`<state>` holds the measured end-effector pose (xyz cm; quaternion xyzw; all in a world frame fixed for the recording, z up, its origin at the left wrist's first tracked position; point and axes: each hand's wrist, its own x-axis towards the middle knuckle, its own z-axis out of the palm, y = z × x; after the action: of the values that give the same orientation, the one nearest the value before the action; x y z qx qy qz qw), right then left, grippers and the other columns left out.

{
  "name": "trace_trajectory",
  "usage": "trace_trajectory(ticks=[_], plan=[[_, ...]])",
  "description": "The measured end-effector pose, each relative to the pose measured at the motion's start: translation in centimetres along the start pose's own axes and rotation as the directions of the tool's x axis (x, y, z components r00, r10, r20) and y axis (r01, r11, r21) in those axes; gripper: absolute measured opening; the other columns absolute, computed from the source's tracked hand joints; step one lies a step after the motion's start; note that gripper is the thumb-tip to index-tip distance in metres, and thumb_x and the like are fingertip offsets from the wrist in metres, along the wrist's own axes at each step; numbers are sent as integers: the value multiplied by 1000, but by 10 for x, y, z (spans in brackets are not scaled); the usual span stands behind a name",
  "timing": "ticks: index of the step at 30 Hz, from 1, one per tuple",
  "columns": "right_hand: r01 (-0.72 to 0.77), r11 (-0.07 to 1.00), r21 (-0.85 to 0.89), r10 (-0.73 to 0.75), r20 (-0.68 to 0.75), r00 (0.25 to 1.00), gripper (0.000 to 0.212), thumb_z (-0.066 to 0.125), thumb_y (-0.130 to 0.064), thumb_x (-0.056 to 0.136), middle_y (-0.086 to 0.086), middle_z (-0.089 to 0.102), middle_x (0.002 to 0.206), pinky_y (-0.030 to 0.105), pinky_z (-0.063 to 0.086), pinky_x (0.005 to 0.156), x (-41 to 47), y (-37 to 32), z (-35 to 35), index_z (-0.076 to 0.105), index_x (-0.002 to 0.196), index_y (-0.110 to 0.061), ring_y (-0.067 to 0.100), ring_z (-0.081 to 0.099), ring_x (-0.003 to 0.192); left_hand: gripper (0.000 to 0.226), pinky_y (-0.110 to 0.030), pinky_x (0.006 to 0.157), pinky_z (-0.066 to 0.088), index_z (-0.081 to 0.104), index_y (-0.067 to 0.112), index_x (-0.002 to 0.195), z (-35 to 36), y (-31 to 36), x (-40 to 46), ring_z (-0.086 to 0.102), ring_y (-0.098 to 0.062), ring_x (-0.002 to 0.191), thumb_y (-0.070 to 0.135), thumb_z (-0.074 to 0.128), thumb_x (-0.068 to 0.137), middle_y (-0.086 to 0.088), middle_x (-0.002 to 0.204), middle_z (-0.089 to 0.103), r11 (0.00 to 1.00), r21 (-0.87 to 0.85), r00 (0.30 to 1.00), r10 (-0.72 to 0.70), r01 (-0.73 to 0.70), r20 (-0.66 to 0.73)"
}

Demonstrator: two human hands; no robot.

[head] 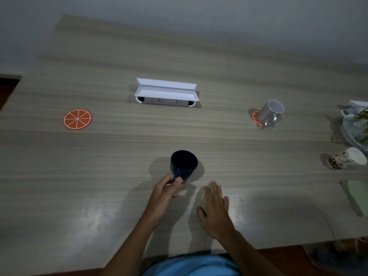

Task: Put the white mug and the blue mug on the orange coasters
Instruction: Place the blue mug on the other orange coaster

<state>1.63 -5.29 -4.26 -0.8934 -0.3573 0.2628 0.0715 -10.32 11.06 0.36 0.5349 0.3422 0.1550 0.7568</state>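
Dark-blue ceramic mug (183,163) pinched at handle by left hand (166,188); right hand (216,204) flat, open, empty. To be lifted level, centred on far-left orange-slice coaster (77,119).

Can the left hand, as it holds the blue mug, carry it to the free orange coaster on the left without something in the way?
Probably yes. Only bare table lies between the left hand, pinching the blue mug by its handle, and the free orange coaster.

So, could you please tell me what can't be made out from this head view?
- Orange coaster on the right: mostly covered by the white mug standing on it.
- Blue mug handle: hidden by the left hand fingers gripping it.
- Plate with leaves: cut off by the right edge.
- Markings on the white box front: too small to read.
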Motion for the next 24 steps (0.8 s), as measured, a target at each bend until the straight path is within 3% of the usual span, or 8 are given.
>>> trace_trajectory(ticks=[2, 7, 13, 16, 21, 24], plan=[[86, 996, -26, -85, 25, 996, 76, 40, -43, 102, 9, -18, 171, 53, -7, 126, 7, -25, 1, 2, 162, -16, 27, -20, 156, 44, -38, 86, 54, 68, 18, 106, -19, 3, -1, 69, -12, 109, 54, 60, 82, 1, 110, 75, 1000, 0, 999, 25, -25, -36], [255, 958, -132, -245, 91, 965, 84, 39, -54, 101, 10, -24, 169, 60, -5, 125, 34, -95, 3, -6, 162, -19, 32, -27, 153, 27, -39, 87, 53, 72, 30, 91, -73, 15, 1, 68, -16, 110, 53, 60, 83, 1, 106, 74, 997, -12, 980, 79, -83, -184], [210, 968, -137, -186, 168, 968, 96, 37, -73, 93, 8, -31, 167, 68, -7, 120, 61, -172, 23, -16, 160, -28, 34, -30, 152, 22, -52, 97, 47, 68, 27, 77, -143, 39, 18, 64, -35, 113, 33, 60, 96, -10, 102, 72, 992, -46, 914, 92, -120, -396], [248, 946, -209, -200, 224, 954, 99, 31, -81, 88, 6, -38, 163, 72, -10, 117, 59, -175, 36, -22, 157, -34, 36, -36, 149, 35, -48, 92, 46, 64, 27, 68, -170, 51, 29, 64, -36, 112, 31, 53, 101, -6, 93, 69, 989, -82, 870, 71, -126, -487], [260, 939, -224, -213, 213, 953, 100, 23, -89, 82, 4, -41, 162, 71, -12, 117, 63, -164, 42, -25, 155, -39, 34, -38, 148, 27, -44, 89, 45, 62, 23, 82, -206, 66, 50, 66, -32, 104, 38, 50, 101, 1, 85, 60, 963, -221, 813, -3, -155, -583], [265, 942, -206, -221, 216, 951, 100, 19, -92, 79, 0, -43, 161, 71, -15, 116, 65, -161, 46, -29, 152, -43, 31, -41, 147, 31, -31, 76, 56, 58, 22, 79, -224, 74, 65, 65, -32, 103, 42, 49, 101, 0, 81, 55, 944, -274, 799, -21, -182, -601]])
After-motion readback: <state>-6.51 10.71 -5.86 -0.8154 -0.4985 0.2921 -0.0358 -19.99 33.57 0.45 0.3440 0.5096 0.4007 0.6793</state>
